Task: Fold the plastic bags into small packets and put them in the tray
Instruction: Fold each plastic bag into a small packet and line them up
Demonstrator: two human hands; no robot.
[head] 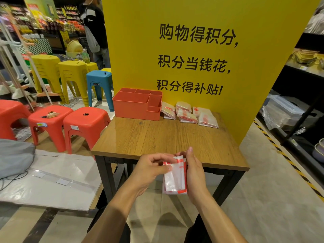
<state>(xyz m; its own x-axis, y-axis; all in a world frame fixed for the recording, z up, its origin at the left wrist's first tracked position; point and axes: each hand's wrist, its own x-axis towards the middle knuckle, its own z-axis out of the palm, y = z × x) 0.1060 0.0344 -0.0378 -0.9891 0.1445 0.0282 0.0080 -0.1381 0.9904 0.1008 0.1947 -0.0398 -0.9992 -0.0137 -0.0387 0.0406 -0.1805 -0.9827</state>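
Far left, a grey fabric bundle is cut off by the frame edge; we can't tell what it is. It sits on a pale flat sheet. A small object lies on the middle red stool; it could be keys but is too blurred to say. In the far background a person is cut off above the shoulders. Both forearms enter from the bottom edge.

The left hand pinches the plastic bag at its upper left, thumb on the front and curled fingers partly covering the red print. The right hand holds the bag's right edge, one digit upright along it and the others mostly hidden behind the plastic. The bag is white and translucent with red markings, folded to a narrow upright strip. It is held in the air just off the near edge of the table, its lower end hanging below the tabletop.

Containers: the orange tray stands at the far left of the table against the yellow panel. It has one long compartment and several small ones; its near wall hides the floors, so we can't tell the contents. Just right of it, several folded packets lie overlapping on the tabletop, the leftmost touching the tray's side. The shelf far right is dim and its goods unreadable.
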